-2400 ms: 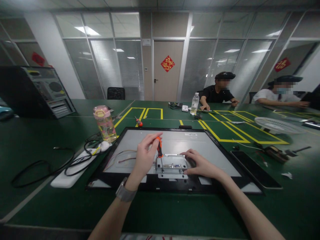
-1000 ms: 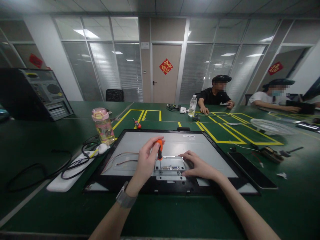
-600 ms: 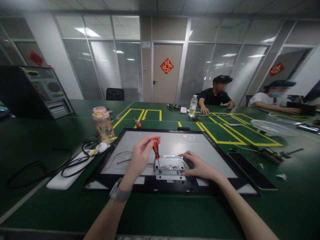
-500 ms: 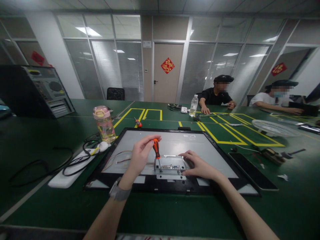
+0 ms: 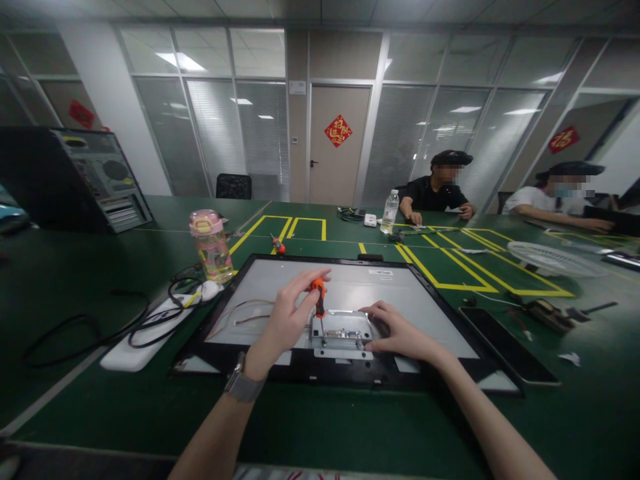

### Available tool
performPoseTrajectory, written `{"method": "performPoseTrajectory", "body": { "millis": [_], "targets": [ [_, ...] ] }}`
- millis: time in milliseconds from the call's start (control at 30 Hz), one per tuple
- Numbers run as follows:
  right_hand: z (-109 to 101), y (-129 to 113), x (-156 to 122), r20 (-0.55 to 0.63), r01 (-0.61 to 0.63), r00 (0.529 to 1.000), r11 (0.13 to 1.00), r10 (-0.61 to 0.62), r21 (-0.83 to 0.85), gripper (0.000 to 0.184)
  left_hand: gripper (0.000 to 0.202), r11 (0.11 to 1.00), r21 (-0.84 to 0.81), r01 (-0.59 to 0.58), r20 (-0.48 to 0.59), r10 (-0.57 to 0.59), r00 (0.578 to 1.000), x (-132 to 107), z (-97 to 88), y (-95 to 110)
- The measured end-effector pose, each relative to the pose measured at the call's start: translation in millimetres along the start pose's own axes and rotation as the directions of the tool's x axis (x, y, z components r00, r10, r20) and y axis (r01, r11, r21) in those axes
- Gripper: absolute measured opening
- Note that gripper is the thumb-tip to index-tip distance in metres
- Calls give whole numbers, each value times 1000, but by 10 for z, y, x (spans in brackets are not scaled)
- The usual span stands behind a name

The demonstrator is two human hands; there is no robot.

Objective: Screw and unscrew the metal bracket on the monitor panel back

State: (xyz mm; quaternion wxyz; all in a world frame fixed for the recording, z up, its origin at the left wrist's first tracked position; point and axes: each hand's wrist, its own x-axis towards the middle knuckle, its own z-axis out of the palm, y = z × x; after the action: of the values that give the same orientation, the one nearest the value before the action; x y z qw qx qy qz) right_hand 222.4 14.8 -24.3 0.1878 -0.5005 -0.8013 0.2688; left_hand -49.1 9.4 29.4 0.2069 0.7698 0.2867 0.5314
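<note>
My left hand (image 5: 290, 310) grips an orange and black screwdriver (image 5: 319, 298) by its handle. The shaft points down at the left end of a metal bracket (image 5: 343, 353) with connector ports along its front. Resting on the right end of that bracket, my right hand (image 5: 397, 331) holds it between thumb and fingers. Under both hands lies a flat display panel (image 5: 425, 300) with a black frame and a grey back, face down on the green table. Thin wires (image 5: 240, 308) run over the panel to the left of my left hand. The screwdriver's tip is too small to make out.
On the left are a white power strip (image 5: 133, 343) with black cables, a pink-lided bottle (image 5: 213, 250) and a computer case (image 5: 65, 177). A black phone-like slab (image 5: 507, 343) lies at right. Further back stand a water bottle (image 5: 390, 212) and two seated people (image 5: 440, 190).
My left hand and the screwdriver have shifted slightly right, and the fingers have turned around the handle. My right hand stays on the bracket. The whole view has moved a little.
</note>
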Motion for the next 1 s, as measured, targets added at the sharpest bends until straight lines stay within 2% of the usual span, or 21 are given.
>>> {"method": "performPoseTrajectory", "body": {
  "millis": [100, 233, 333, 433, 633, 767, 1000],
  "targets": [
    [4, 8, -1, -5, 1, 1000, 1000, -1, 5, 66, 30, 995, 94, -16, -4, 16, 1000, -1, 25, -6],
    [14, 30, 1, -9, 18, 1000, 1000, -17, 22, 66, 20, 968, 237, -86, -115, 116, 987, -12, 84, -45],
    [19, 48, 4, -13, 30, 999, 999, -29, 26, 65, 21, 964, 238, -116, -123, 148, 981, -30, 101, -34],
    [20, 61, 6, -13, 29, 1000, 999, -29, 25, 65, 30, 971, 208, -119, -120, 147, 982, -37, 106, -4],
    [20, 65, 12, -12, 31, 999, 999, -30, 16, 66, 11, 959, 261, -108, -239, 172, 956, -14, 126, -41],
    [21, 56, 16, -9, 30, 1000, 999, -30, 19, 67, 13, 975, 210, -69, -238, 120, 964, -4, 125, -47],
    [20, 59, 6, -6, 16, 1000, 1000, -16, 25, 67, 31, 997, -52, 51, -121, -57, 991, 1, 128, -44]
  ]
}}
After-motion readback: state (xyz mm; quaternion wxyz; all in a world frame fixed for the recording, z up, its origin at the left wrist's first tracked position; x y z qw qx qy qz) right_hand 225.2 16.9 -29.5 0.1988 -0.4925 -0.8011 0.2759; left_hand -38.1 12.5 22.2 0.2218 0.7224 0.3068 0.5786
